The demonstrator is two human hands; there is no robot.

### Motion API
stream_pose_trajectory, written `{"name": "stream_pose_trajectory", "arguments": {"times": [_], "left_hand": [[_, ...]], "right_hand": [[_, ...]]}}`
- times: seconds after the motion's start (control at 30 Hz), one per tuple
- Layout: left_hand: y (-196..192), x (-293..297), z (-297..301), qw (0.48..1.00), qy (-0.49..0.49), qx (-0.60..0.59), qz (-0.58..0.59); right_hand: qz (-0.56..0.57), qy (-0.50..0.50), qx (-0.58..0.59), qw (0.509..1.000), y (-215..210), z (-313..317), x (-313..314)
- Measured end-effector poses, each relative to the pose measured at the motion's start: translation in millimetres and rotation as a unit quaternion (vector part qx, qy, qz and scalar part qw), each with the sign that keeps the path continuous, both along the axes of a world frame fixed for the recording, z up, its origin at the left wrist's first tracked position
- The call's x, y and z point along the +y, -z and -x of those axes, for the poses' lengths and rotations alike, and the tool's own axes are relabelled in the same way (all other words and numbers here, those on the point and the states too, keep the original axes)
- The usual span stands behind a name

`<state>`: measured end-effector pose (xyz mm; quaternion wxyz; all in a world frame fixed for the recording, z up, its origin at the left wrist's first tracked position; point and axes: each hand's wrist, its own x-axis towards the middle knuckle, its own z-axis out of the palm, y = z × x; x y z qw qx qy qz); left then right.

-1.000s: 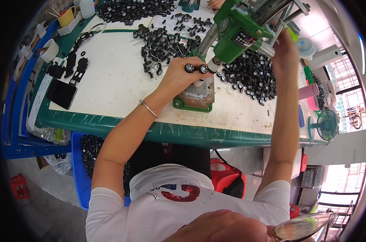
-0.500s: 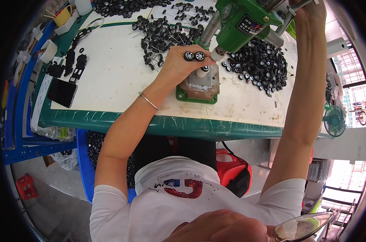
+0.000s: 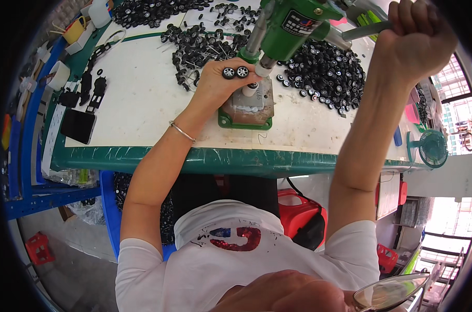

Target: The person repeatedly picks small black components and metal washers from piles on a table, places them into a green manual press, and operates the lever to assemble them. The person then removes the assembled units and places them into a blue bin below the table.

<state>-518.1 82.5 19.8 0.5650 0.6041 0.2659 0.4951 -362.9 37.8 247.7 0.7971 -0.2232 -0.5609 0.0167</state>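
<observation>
Two small black wheels (image 3: 235, 72) are sitting pinched in our left hand (image 3: 218, 83), fingers closed on them right beside the nose of the green press (image 3: 288, 28). We are keeping that hand low on the white table (image 3: 142, 104), just at the edge of the green base plate (image 3: 246, 110), where a little white piece is standing under the ram. Our right hand (image 3: 412, 39) is up high, fist wrapped tight around the grey lever (image 3: 366, 31) of the press. Behind the machine, a big heap of loose wheels (image 3: 327, 70) is spreading to the right, and another scatter of wheels on thin axles (image 3: 194, 47) is lying to the left. We are wearing a thin bracelet (image 3: 182, 132) on the left wrist. Far left, flat black parts (image 3: 79, 125) are resting near the table edge, and a small green fan (image 3: 430, 148) is standing off to the right.
</observation>
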Motion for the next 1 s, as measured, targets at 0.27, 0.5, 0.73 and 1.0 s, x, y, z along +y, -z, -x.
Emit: {"name": "stream_pose_trajectory", "arguments": {"times": [0.27, 0.5, 0.73, 1.0], "left_hand": [[-2, -1, 1, 0.999, 0.002, 0.045, -0.003], [-7, -3, 1, 1.000, 0.012, 0.022, 0.010], [-11, 17, 26, 0.987, 0.045, -0.080, 0.133], [-8, 32, 48, 0.910, -0.196, 0.365, 0.008]], "right_hand": [[0.001, -0.025, 0.013, 1.000, 6, -2, -9], [0.158, -0.089, 0.024, 0.983, -17, -23, 34], [0.304, -0.414, 0.066, 0.855, -7, -118, 140], [0.269, -0.124, 0.139, 0.945, 44, -48, 57]]}}
